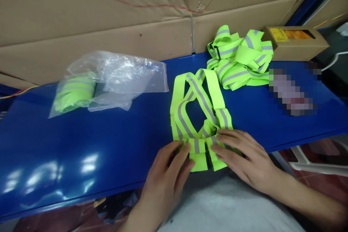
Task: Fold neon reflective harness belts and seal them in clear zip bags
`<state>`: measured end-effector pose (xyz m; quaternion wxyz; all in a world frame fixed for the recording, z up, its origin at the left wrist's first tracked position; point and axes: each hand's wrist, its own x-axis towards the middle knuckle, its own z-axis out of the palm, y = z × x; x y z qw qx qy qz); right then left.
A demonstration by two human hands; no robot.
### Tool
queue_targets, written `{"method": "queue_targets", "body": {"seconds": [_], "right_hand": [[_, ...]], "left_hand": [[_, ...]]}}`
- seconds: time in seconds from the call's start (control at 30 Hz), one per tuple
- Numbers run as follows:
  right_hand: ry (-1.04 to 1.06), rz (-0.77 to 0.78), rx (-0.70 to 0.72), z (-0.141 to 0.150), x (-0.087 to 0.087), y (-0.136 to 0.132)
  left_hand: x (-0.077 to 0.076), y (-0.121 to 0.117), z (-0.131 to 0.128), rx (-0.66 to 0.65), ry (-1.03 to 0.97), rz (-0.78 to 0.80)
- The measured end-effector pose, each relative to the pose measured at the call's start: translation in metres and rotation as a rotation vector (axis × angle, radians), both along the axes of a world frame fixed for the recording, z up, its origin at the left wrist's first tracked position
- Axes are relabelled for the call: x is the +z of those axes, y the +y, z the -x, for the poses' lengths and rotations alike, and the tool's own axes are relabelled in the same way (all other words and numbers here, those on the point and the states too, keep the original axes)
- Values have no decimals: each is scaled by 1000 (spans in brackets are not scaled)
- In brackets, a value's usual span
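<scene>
A neon yellow-green reflective vest (pixel 202 90) of flat straps with grey stripes lies in front of me, its shoulder straps crossing and its lower bands folded over toward the near table edge. My left hand (pixel 167 170) rests its bent fingertips on the lower left band, with the thumb apart from the fingers. On the lower right band, my right hand (pixel 244 154) lays its outstretched fingers down, spread a little. Between the two hands a dark gap separates the band ends. The undersides of both hands' fingertips are hidden.
Clear plastic bags (pixel 127 76) lie at the left, one around a folded yellow-green strap bundle (pixel 74 92). A pile of similar straps (pixel 240 58) sits at the back right, beside a cardboard box (pixel 301 49). The blue table (pixel 114 145) backs onto cardboard; a pixelated item lies at right.
</scene>
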<state>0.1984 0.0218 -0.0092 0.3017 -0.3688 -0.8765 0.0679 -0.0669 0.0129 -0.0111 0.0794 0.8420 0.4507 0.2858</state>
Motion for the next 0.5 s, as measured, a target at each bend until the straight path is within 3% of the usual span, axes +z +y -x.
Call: {"method": "queue_targets", "body": {"seconds": [0.23,0.5], "right_hand": [[-250,-33,25,-11,-4,-14],[-139,-49,59,-14,3,-9]], "left_hand": [[-2,-10,15,-141,266,-36],[3,-8,15,-185,238,87]]}}
